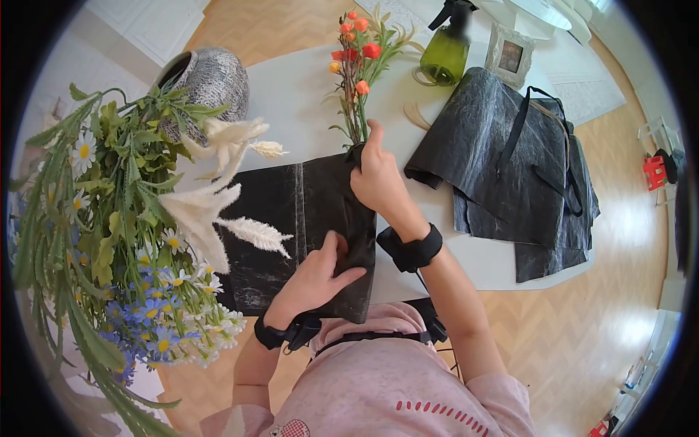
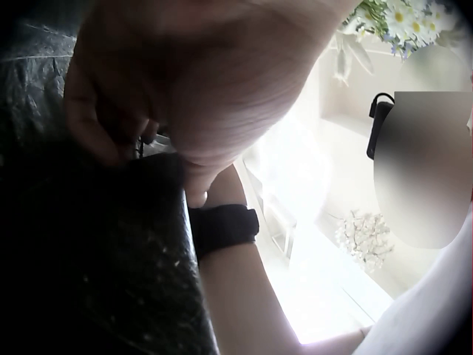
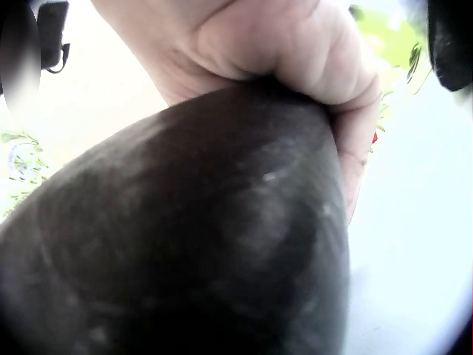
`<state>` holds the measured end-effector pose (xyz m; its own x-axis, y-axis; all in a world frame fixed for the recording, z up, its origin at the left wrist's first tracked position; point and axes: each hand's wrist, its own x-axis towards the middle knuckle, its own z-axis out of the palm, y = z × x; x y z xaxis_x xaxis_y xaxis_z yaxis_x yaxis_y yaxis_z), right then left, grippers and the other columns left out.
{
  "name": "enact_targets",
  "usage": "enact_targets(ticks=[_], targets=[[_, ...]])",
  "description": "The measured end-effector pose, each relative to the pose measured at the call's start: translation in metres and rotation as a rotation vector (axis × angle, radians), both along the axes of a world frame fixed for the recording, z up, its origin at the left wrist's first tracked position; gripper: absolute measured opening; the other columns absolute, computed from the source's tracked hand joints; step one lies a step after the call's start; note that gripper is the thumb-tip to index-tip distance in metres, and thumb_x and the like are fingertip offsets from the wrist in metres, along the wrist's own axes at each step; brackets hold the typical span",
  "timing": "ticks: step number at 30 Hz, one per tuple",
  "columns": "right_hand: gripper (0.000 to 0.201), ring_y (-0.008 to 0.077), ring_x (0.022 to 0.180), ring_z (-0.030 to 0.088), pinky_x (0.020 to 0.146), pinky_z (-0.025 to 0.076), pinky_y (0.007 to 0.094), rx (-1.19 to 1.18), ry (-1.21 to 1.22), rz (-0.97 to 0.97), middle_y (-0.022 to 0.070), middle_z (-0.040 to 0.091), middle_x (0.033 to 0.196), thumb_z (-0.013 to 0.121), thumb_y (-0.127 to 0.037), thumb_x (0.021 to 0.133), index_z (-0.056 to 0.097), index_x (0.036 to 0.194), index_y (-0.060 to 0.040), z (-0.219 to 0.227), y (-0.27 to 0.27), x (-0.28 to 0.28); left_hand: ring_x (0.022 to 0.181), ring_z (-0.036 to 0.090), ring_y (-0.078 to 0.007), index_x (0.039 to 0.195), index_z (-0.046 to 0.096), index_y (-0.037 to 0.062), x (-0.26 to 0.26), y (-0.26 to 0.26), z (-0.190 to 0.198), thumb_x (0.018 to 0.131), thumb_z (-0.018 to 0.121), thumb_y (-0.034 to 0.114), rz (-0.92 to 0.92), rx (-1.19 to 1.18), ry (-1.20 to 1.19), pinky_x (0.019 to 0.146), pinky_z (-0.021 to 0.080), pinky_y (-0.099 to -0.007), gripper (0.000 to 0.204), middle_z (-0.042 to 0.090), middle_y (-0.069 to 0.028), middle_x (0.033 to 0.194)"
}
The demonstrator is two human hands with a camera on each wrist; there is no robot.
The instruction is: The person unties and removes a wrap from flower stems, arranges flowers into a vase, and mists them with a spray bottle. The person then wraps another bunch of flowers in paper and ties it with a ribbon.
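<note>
A black sheet with pale creases (image 1: 266, 197) is folded over on the white table in the head view. At its upper right corner my right hand (image 1: 378, 182) grips the gathered black material around the stems of orange and red flowers (image 1: 361, 86). Lower down, my left hand (image 1: 313, 280) has its fingers bent at a fold of the sheet, thumb apart. The left wrist view shows the left hand (image 2: 199, 81) holding the edge of the dark sheet (image 2: 140, 251). In the right wrist view the right hand (image 3: 295, 52) curls over the sheet (image 3: 207, 214), fingertips partly hidden.
Daisies and blue flowers (image 1: 156, 309) with cream plumes fill the left, before a grey textured vase (image 1: 222, 80). A green spray bottle (image 1: 444, 54) and a picture frame (image 1: 510, 58) stand at the back. More black sheets with straps (image 1: 502, 160) lie on the right.
</note>
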<state>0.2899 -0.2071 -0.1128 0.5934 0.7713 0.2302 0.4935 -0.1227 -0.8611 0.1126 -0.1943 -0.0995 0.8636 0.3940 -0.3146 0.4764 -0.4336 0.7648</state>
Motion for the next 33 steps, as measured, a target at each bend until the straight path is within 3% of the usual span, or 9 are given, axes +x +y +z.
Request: enact_targets(ticks=[3,7,10,14,16,19,20,24,33], targets=[[0.062,0.048,0.06,0.049,0.06,0.038,0.049,0.009,0.005,-0.003,0.0275,0.048,0.056,0.04,0.008,0.062,0.018,0.12,0.0082,-0.003,0.001,-0.001,0.067,0.054,-0.0391,0.103,0.038,-0.0046,-0.014,0.003,0.017,0.073,0.066,0.027,-0.188,0.239,0.273,0.059,0.044,-0.0381,0.051,0.054,-0.0216,0.066],[0.061,0.0478,0.059,0.049,0.059,0.038,0.049,0.009,0.003,-0.019,0.0276,0.048,0.056,0.04,0.008,0.062,0.018,0.119,0.0084,-0.003,0.0,0.001,0.063,0.057,-0.0313,0.11,0.037,-0.0036,-0.022,0.013,0.022,0.075,0.065,0.021,-0.215,0.184,0.116,0.059,0.045,-0.0334,0.052,0.053,-0.0169,0.063],[0.06,0.0479,0.059,0.049,0.059,0.038,0.0491,0.049,0.006,-0.024,0.0275,0.048,0.056,0.04,0.008,0.062,0.018,0.119,0.009,-0.004,0.002,0.002,0.068,0.052,-0.0093,0.113,0.036,-0.0016,-0.007,0.011,0.016,0.077,0.063,0.008,0.154,-0.403,-0.142,0.061,0.046,-0.025,0.046,0.052,-0.006,0.071],[0.06,0.0476,0.058,0.049,0.058,0.038,0.0497,0.054,-0.003,-0.029,0.027,0.048,0.054,0.04,0.009,0.062,0.019,0.119,0.0099,-0.006,0.002,0.002,0.067,0.054,-0.0161,0.104,0.043,-0.0018,0.003,0.004,0.013,0.074,0.061,0.001,0.258,-0.286,-0.052,0.061,0.047,-0.0293,0.034,0.052,-0.0088,0.074],[0.061,0.0474,0.057,0.049,0.058,0.038,0.0501,0.054,-0.004,-0.028,0.0268,0.048,0.054,0.04,0.009,0.062,0.019,0.119,0.01,-0.007,0.001,0.001,0.065,0.055,-0.0265,0.093,0.048,-0.0006,0.01,-0.002,0.016,0.073,0.056,-0.001,0.044,0.828,-0.277,0.06,0.046,-0.0366,0.022,0.053,-0.0124,0.074],[0.063,0.0471,0.058,0.049,0.059,0.038,0.0507,0.041,-0.023,-0.043,0.0273,0.048,0.056,0.04,0.01,0.062,0.017,0.121,0.0096,-0.006,0.003,-0.003,0.069,0.054,-0.0349,0.091,0.051,-0.0001,0.023,-0.011,0.022,0.072,0.053,-0.003,0.06,0.385,-0.256,0.062,0.045,-0.0374,0.02,0.054,-0.0173,0.078],[0.066,0.0463,0.061,0.05,0.059,0.04,0.0491,-0.01,-0.054,-0.05,0.0283,0.05,0.062,0.041,0.012,0.061,0.016,0.122,0.0113,-0.005,0.003,-0.005,0.073,0.055,-0.0356,0.093,0.05,-0.0013,0.027,-0.013,0.021,0.071,0.059,0.01,0.074,0.347,-0.182,0.065,0.045,-0.0407,0.026,0.055,-0.018,0.081],[0.073,0.0438,0.065,0.052,0.059,0.043,0.0462,-0.138,-0.111,-0.055,0.0291,0.051,0.075,0.045,0.014,0.061,0.013,0.127,0.0119,-0.003,0.002,-0.012,0.08,0.057,-0.0364,0.095,0.049,-0.0002,0.047,-0.016,0.032,0.059,0.071,0.032,0.042,0.376,0.164,0.067,0.047,-0.041,0.054,0.057,-0.0197,0.086],[0.075,0.0357,0.061,0.057,0.051,0.048,0.0382,-0.354,-0.337,-0.075,0.0249,0.049,0.08,0.052,0.009,0.067,0.013,0.131,0.0068,0.001,0.0,-0.02,0.071,0.059,-0.0336,0.078,0.06,0.0033,0.059,-0.015,0.008,0.058,0.07,0.03,0.03,0.34,0.07,0.061,0.048,-0.0398,0.035,0.062,-0.0138,0.073]])
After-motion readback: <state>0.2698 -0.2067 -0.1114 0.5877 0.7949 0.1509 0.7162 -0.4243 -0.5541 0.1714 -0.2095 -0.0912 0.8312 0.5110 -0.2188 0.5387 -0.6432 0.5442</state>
